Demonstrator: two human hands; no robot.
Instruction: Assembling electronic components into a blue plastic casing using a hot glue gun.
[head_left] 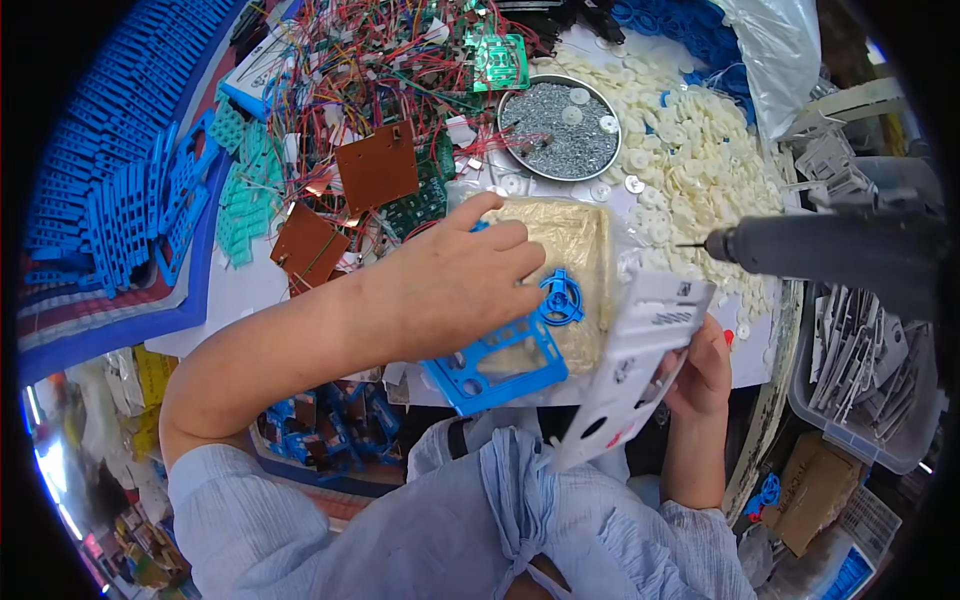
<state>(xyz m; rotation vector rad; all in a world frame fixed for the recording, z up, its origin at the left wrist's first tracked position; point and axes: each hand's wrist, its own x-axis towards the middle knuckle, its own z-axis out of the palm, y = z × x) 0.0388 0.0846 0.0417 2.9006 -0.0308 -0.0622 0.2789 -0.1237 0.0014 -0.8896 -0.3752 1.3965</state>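
My left hand is over a blue plastic frame with cut-outs, its fingers mostly curled and the index finger stretched further out. What lies between those fingers is hidden; a bit of blue shows beside the index fingertip. The frame's near end juts out past a wrapped, tan pad. A small blue plastic wheel with spokes rests on the pad by the frame. At the right, my right hand grips the edge of a white plastic panel with dark openings and printed marks, held tilted.
An electric screwdriver reaches in from the right. Behind the pad stand a round tin of screws and a heap of cream discs. Wired circuit boards and stacked blue frames fill the left; a bin stands right.
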